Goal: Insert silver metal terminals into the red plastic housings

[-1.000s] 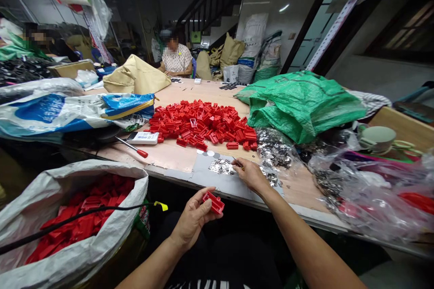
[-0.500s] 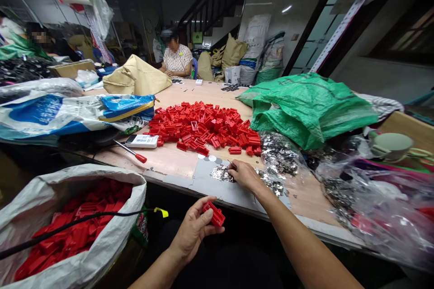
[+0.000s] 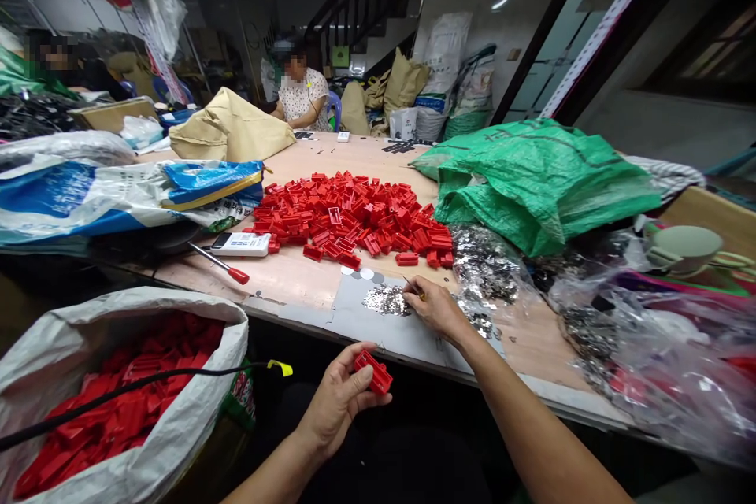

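Currently, the left hand (image 3: 339,394) is curled to a pinch, with thumb and fingers gripping one red plastic housing (image 3: 375,372). The housing is tilted, its hollow side visible, and is held on the operator's side of the table's front edge (image 3: 295,316), apart from it. The right hand (image 3: 437,305) is above the gray sheet (image 3: 348,315), fingers closed around a thin pointed tool (image 3: 421,296); the tip is directed toward the small metal plates (image 3: 383,300).

The gray sheet extends to the front edge. A strip of wooden tabletop (image 3: 307,287) runs left from the sheet to the red-handled screwdriver (image 3: 238,276), giving lateral room. Behind the sheet, a narrower strip separates it from the pile of red housings (image 3: 354,220). On the right, clearance is limited by a clear plastic bag (image 3: 490,264) of metal plates, with the green woven sack (image 3: 531,181) beyond.

Left of the left hand, a dark gap extends to the rim of the white woven sack (image 3: 135,307), which contains further red housings. A black cable (image 3: 177,372) crosses the sack mouth; its yellow tag (image 3: 280,368) hangs in this gap
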`<state>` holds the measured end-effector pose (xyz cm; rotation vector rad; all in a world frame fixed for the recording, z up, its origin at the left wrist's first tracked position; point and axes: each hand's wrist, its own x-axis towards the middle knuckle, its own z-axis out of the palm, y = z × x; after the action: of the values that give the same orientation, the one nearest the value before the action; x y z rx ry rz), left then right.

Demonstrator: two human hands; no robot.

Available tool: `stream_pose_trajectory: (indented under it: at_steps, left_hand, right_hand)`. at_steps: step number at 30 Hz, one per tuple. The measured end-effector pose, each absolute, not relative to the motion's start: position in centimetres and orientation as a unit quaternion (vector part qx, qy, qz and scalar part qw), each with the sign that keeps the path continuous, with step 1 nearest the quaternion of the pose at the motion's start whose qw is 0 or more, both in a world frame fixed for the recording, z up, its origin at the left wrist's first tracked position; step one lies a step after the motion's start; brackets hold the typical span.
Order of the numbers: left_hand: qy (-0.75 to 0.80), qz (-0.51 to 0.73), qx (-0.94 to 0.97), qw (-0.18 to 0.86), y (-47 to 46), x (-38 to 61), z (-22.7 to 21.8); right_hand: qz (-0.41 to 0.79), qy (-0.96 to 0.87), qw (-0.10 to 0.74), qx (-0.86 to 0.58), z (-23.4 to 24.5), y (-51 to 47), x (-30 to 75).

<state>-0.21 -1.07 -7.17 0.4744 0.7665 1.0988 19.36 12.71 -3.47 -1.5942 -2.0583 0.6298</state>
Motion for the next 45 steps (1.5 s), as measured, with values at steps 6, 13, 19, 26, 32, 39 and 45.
stream_pose_trajectory:
  at_steps: [6, 13, 19, 26, 32, 39, 45]
  left_hand:
    - [0.339, 0.523, 0.221, 0.750, -0.6, 0.1, -6.1]
    - [0.314, 0.555, 0.236, 0.733, 1.6, 0.3, -4.5]
    - [0.311, 0.570, 0.247, 0.720, 2.0, 0.6, -4.0]
    - [0.294, 0.569, 0.248, 0.727, 1.6, 0.5, -3.7]
    - [0.293, 0.538, 0.275, 0.741, 1.1, 0.2, -3.7]
    - [0.273, 0.535, 0.261, 0.756, 0.6, 0.3, -4.0]
    - [0.284, 0.549, 0.311, 0.722, 1.4, 0.2, -4.1]
  right_hand:
    - [0.266, -0.727, 0.288, -0.564, -4.1, 12.1, 20.1]
    - [0.354, -0.716, 0.315, -0.513, -2.5, 7.6, 19.2]
    - [0.321, -0.758, 0.308, -0.478, -0.6, 3.9, 17.3]
    - [0.313, -0.803, 0.308, -0.402, -0.7, 3.3, 17.1]
    - [0.380, -0.803, 0.256, -0.381, -0.1, 3.0, 17.7]
    - [0.467, -0.732, 0.269, -0.417, -0.8, 2.6, 17.6]
    - [0.394, -0.724, 0.293, -0.484, -2.1, 3.7, 18.4]
